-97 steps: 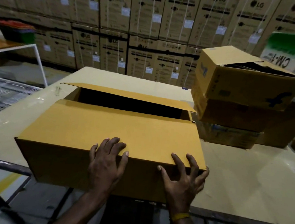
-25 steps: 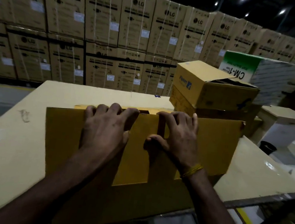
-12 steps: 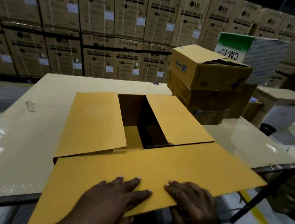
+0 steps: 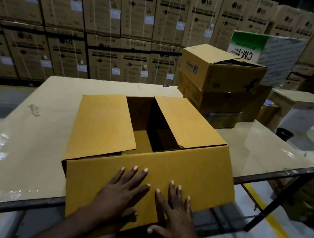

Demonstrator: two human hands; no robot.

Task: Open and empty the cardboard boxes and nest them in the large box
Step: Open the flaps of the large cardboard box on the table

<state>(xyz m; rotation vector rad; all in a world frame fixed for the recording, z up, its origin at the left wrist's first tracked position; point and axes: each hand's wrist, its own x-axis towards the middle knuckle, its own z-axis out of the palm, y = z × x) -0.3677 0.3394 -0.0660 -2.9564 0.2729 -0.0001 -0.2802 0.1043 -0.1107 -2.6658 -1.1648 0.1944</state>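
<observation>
Head view: the left hand and right hand lie with fingers straight and spread, flat on the large box's near flap. Beyond the fingertips its mouth gapes; the stacked boxes stand farther off to their right on the table.

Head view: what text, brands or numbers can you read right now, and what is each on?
"LG": stacked cartons at the back.
"WASHING MACHINE": lower cartons.
"CM-1", upside down: green and white box.
Blue logo on the top small box: too blurred.
White stickers on cartons: too small.
</observation>
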